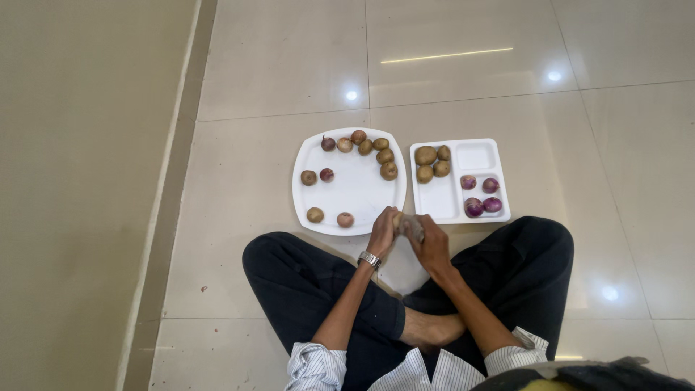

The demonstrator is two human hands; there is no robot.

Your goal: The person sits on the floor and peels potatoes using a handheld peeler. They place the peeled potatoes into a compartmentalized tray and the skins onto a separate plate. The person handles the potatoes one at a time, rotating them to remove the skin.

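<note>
Floor (pixel 275 65): pale glossy tiles. Plate (pixel 352 190): white, square, bearing loose potatoes (pixel 389 171) and small onions (pixel 326 174). Tray (pixel 449 206): white, compartmented, just beside plate; potatoes and onions in separate sections. Left hand (pixel 381 230) and right hand (pixel 432 242): together at plate's near edge, both closed on one potato (pixel 398 219) and a grey cloth (pixel 413 227).

On the floor (pixel 275 65), a square plate (pixel 355 192) is set left of a compartment tray (pixel 478 156), just beside it; potatoes (pixel 386 161) and onions (pixel 327 174) are scattered on the plate; in the tray, potatoes (pixel 432 164) are kept left, onions (pixel 481 195) right; both hands (pixel 382 230) (pixel 432 242) are held together at the plate's near edge.
</note>
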